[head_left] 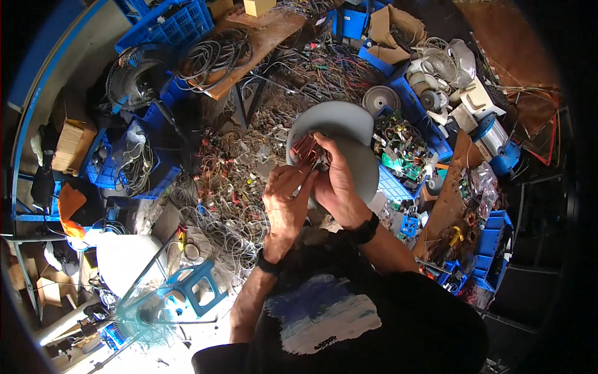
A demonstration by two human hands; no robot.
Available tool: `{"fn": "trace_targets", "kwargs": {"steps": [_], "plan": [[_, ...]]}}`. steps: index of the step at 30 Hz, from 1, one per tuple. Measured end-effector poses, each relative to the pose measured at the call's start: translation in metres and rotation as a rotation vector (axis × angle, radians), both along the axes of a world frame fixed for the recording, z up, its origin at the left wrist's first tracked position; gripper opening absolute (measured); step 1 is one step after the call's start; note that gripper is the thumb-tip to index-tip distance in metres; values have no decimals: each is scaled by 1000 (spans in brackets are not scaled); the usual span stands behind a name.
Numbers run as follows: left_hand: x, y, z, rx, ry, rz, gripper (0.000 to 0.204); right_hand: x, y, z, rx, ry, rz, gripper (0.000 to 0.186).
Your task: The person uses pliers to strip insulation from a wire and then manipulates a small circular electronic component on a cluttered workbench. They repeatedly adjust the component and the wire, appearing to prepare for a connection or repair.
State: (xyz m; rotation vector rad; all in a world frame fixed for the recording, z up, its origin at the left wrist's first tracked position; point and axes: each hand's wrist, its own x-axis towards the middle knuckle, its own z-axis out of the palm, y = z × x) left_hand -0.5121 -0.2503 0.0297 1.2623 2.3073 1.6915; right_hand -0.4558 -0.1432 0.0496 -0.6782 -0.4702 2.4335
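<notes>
A loose bundle of reddish copper-coloured wire [305, 149] is held up in front of me, over a grey plastic chair [364, 165]. My right hand [337, 184] is closed round the right side of the bundle, its fingers curled over the top. From the lower left, my left hand [285, 194] pinches at the bottom of the same wire, its fingertips close to the right hand's. The exact point of that pinch is partly hidden by the fingers. Both wrists wear dark bands.
Tangled scrap wire [243, 168] covers the floor ahead and left. A wooden bench [274, 31] carries coiled cable [215, 59]. To the right stands a blue crate of circuit boards [402, 146]. A black fan [134, 78] and a blue stool [198, 288] are at the left.
</notes>
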Motion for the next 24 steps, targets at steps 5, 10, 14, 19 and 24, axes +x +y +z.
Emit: {"fn": "trace_targets", "kwargs": {"steps": [5,10,14,19,24], "plan": [[11,23,-1,3,11,-64,22,16,21,-7,-18,39,-40,26],[44,58,-14,-26,63,-216,20,64,46,-31,-55,88,-163,24],[86,74,-28,-139,-1,-440,18,124,47,-42,-161,21,-318,24],[156,85,-49,-267,-41,-818,26,219,23,-86,-298,-23,-625,24],[238,83,-83,-305,-48,-1133,30,316,-18,-110,-260,-14,-905,21]]}}
